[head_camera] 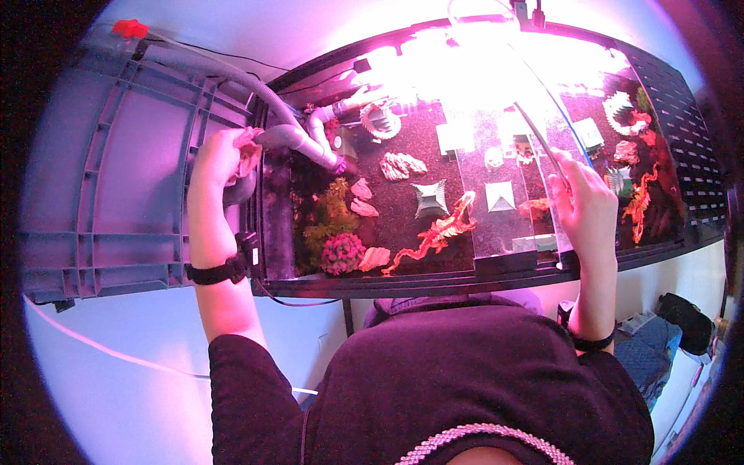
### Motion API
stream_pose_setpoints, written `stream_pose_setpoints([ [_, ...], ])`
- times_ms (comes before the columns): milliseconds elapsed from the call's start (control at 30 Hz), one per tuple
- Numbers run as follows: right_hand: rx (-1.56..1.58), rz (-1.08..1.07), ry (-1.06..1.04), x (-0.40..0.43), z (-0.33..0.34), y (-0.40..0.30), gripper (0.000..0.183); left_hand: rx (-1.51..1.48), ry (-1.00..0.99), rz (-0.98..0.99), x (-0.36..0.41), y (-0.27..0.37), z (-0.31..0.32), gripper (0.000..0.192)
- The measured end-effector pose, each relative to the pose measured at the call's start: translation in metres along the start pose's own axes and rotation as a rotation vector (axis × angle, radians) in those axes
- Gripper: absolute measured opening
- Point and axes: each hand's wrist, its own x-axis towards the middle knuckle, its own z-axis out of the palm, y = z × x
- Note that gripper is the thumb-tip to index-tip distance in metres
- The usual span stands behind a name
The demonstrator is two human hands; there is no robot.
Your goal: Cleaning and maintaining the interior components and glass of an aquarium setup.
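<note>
An aquarium with a black rim (378, 285) stretches across the view, holding pale ornaments, rocks and an orange dragon-shaped ornament (433, 235). My left hand (229, 157) is at its left end, fingers bent at the end of a grey pipe fitting (282, 136); whether they grip the fitting or something small beside it is unclear. Over the right half of the tank, my right hand (581, 192) holds a long thin metal tool (540, 136), probably aquarium tweezers, between thumb and fingers. Its tip points up and left into the glare, where detail is lost.
A grey ribbed plastic lid or crate (139, 232) stands left of the tank. A corrugated hose (232, 72) runs along its top to the pipes. A blue tube (561, 110) crosses the tank near the right hand. Perforated black panel (677, 133) covers the right end. Magenta plant (343, 253) sits front left.
</note>
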Motion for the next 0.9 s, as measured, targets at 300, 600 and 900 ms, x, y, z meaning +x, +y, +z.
stream_pose_setpoints([
  [300, -0.004, -0.046, 0.049, 0.001, 0.001, -0.003, 0.027, 0.176, 0.287, 0.209, -0.002, -0.024, 0.014, 0.033],
  [600, 0.004, -0.020, 0.035, 0.000, -0.002, -0.003, 0.028, 0.069, 0.175, 0.181, -0.025, 0.008, 0.016, 0.024],
  [900, -0.019, -0.077, 0.089, 0.000, 0.003, 0.002, 0.028, -0.782, -0.165, 0.462, -0.011, -0.013, 0.004, 0.028],
])
